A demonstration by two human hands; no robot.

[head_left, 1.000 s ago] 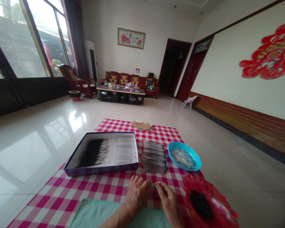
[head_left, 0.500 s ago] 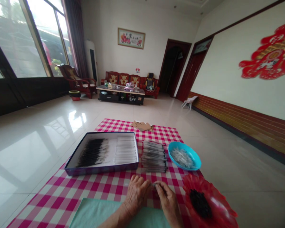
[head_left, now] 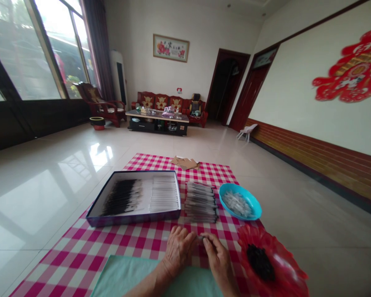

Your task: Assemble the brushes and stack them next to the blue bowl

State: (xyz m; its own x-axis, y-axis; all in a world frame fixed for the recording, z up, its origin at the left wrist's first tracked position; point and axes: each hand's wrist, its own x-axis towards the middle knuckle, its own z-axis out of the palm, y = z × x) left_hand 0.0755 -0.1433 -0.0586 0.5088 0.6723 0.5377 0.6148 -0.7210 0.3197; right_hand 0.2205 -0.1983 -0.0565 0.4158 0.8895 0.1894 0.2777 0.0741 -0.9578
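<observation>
Over the near edge of the checked cloth, my left hand [head_left: 179,247] is closed around a slim pen [head_left: 200,238], whose barrel is mostly hidden by the fingers. The thumb and fingers of my right hand [head_left: 217,255] pinch its right end, where a dark tip shows. Beyond the hands lies a stack of clear pens with dark ends [head_left: 200,202], side by side. To its left, a shallow box [head_left: 94,220] holds black-ended refills [head_left: 122,197] and a row of clear pen barrels [head_left: 164,194].
A blue bowl [head_left: 256,206] of small clear pieces stands right of the stack. Nearer, a red petal-edged bowl [head_left: 289,264] holds small black parts [head_left: 260,262]. A green cloth [head_left: 123,272] lies under my forearms. Cardboard scraps [head_left: 186,163] rest at the table's far end.
Both hands stay together on the pen, with hardly any movement. The view has shifted very slightly.
</observation>
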